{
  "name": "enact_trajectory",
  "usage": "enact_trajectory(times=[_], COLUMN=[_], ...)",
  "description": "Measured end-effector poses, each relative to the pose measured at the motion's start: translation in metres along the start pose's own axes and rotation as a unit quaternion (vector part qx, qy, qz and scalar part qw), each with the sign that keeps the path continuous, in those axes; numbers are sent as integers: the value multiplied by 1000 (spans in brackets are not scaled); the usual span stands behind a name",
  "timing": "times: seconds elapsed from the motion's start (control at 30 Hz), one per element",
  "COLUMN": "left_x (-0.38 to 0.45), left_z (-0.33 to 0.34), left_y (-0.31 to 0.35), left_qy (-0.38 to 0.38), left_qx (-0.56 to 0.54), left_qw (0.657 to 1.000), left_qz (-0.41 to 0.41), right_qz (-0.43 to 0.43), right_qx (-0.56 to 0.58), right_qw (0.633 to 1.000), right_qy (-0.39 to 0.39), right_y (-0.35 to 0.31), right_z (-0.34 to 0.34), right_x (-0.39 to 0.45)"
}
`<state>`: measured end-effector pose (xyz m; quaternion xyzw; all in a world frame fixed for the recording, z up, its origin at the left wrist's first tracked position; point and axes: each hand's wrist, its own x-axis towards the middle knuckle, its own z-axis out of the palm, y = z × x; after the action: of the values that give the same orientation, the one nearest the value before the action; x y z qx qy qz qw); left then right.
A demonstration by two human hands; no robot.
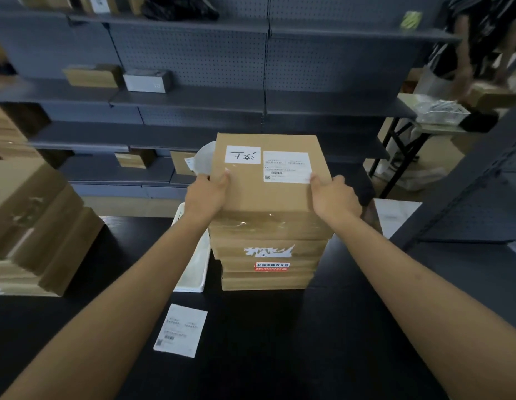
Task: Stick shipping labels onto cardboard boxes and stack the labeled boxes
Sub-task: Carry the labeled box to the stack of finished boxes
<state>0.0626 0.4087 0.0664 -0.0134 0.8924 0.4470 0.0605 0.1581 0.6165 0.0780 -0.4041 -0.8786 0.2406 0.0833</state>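
Hands grip labelled box, apparently atop stack.

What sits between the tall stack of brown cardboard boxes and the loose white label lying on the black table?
Nothing: in the head view, only bare black table separates the box stack from the loose white label.

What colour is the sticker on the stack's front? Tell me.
Red sticker with white lettering, clearest in the head view.

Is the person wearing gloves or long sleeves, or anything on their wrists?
No. The left hand and the right hand are both bare, with no gloves. Both forearms are uncovered right down to the bottom of the picture, so no sleeves show. There is no watch, bracelet or ring to be seen, and the fingers have short, plain nails.
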Motion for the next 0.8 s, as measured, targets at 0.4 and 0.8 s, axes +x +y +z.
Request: enact_trajectory(times=[0.4,0.8], left_x=[-2,-15], left_z=[-3,-53], left_y=[1,-13], left_qy=[-18,17], left_qx=[-22,-4], left_qw=[999,999], left_qz=[-16,30], right_qz=[9,-176], right_qx=[30,17], right_qw=[999,967], right_qy=[22,183], right_y=[-1,-38], right_z=[-1,-1], right_x=[-11,-46])
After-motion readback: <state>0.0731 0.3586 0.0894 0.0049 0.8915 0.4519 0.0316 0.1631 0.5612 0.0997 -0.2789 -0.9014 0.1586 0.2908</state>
